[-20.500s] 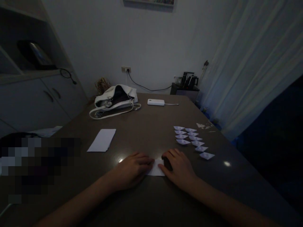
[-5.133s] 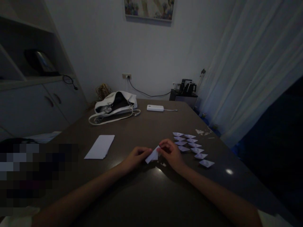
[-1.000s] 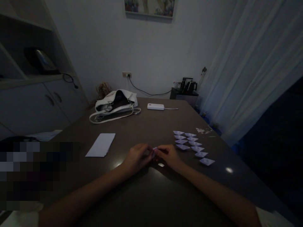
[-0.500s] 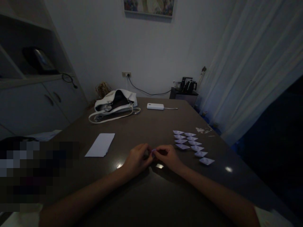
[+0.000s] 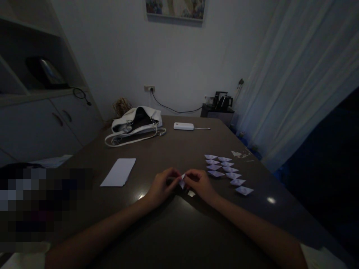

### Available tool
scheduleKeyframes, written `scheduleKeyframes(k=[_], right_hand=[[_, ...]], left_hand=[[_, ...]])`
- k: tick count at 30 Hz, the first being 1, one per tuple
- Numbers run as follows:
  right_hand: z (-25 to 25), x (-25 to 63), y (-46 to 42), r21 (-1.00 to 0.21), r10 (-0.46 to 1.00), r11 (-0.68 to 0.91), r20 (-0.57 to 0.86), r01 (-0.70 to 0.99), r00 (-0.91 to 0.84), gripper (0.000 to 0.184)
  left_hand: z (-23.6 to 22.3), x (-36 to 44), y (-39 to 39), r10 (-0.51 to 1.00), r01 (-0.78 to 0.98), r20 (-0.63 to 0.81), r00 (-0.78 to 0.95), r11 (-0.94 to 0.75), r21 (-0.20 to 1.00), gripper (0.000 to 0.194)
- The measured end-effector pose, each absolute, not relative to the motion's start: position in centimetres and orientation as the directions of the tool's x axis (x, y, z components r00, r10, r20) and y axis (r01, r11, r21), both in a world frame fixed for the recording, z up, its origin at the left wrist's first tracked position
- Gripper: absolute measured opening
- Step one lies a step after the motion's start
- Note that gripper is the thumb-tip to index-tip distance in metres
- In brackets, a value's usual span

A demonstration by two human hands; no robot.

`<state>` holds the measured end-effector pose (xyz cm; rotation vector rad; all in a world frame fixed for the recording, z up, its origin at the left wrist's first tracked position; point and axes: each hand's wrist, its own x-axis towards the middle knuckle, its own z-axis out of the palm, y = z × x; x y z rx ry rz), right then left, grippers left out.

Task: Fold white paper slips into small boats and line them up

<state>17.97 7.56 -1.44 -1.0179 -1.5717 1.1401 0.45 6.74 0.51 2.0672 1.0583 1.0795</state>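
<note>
A small folded piece of white paper (image 5: 182,182) is pinched between my two hands just above the brown table (image 5: 168,228). My left hand (image 5: 163,186) grips its left side between thumb and fingertips. On the other side, my right hand (image 5: 201,185) holds it the same way. The fingers partly cover the paper, so its full shape is hidden. To the right, several small folded paper boats (image 5: 215,173) stand in two slanting rows. A stack of white paper sheets (image 5: 119,172) lies left of my hands.
A white handbag (image 5: 137,121) with a looped strap sits at the far left of the table. Near the back lies a white power bank (image 5: 183,126) with a short cable. Black kettles (image 5: 224,101) stand on a low cabinet beyond the table, beside a pale curtain (image 5: 291,82).
My fingertips have moved slightly apart, and more of the folded white paper shows between them. The boats, sheets and bag stay where they were.
</note>
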Motion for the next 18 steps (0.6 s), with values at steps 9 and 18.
scheduleKeyframes(k=[9, 18], right_hand=[[-1.37, 18.08, 7.5, -0.968, 0.941, 0.23, 0.195, 0.098, -0.278, 0.019], [-1.14, 18.28, 7.52, -0.99, 0.937, 0.138, 0.144, -0.044, -0.319, 0.031]], left_hand=[[0.29, 0.39, 6.96, 0.877, 0.259, 0.319, 0.359, -0.422, 0.869, 0.013], [0.35, 0.2, 7.37, 0.91, 0.241, 0.283, 0.303, -0.36, 0.901, 0.018]])
